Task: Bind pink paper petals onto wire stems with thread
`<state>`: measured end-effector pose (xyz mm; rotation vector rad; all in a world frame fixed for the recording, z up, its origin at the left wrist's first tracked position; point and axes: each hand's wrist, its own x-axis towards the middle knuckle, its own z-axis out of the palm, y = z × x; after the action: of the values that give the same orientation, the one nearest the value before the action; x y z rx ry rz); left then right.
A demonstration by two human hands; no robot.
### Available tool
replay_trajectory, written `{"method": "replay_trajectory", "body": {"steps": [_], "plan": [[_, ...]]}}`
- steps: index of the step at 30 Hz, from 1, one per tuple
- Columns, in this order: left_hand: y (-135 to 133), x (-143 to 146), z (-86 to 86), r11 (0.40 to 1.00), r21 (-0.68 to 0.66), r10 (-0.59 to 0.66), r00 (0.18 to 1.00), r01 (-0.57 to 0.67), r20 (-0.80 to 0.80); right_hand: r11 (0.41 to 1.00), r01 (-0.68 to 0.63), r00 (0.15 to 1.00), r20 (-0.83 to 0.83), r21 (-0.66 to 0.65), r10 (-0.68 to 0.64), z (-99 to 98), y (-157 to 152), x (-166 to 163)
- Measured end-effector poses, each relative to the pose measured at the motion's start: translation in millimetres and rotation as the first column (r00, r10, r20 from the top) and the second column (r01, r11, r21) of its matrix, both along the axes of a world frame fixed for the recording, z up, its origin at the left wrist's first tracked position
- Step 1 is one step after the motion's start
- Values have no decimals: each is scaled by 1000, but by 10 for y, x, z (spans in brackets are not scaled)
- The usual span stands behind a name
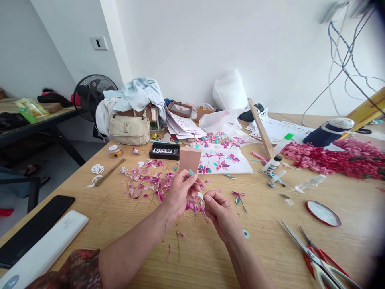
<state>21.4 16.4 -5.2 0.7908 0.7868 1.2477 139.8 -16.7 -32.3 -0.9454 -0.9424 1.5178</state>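
Note:
My left hand (182, 188) is closed in a pinch above the table's middle, with a small teal leaf-shaped tip (191, 172) showing by the thumb. Close to its right, my right hand (217, 208) pinches something too small to name. A small white petal piece (200, 195) shows between the hands; which fingers grip it I cannot tell. Loose magenta petals (150, 180) with thin stems lie scattered behind and left of the hands. Behind the fingers stands a wooden block (190, 159). Finished-looking pink and teal flowers (221, 164) rest on a white foam sheet (245, 166).
Scissors (313, 257) lie at the right front, near a red-rimmed round dish (323, 213). Small bottles (272, 164) stand right of the foam. A black box (164, 151) and beige handbag (129, 129) sit at the back. A long white device (51, 245) lies left.

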Motion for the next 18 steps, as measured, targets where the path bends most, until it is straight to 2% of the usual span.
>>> {"method": "replay_trajectory", "body": {"steps": [3, 5, 8, 11, 14, 16, 18], "plan": [[9, 3, -17, 999, 30, 44, 998, -43, -38, 1000, -6, 1000, 30, 20, 6, -3, -4, 11], [20, 6, -42, 996, 64, 73, 994, -68, -81, 998, 2, 994, 106, 64, -9, -17, -10, 14], [44, 1, -75, 989, 120, 103, 978, -81, -184, 974, 51, 946, 300, 222, -118, -31, -27, 6], [64, -22, -89, 974, 207, 160, 924, -90, -349, 916, 60, 802, 528, 396, -280, -15, -53, -10], [68, -49, -91, 947, 316, 214, 846, -57, -489, 867, -54, 620, 697, 496, -361, 32, -74, 3], [63, -56, -94, 941, 339, 207, 802, -6, -561, 833, -103, 564, 722, 543, -401, 75, -76, 41], [57, -52, -99, 945, 322, 163, 778, 54, -607, 816, -85, 552, 708, 572, -440, 119, -65, 104]]}}
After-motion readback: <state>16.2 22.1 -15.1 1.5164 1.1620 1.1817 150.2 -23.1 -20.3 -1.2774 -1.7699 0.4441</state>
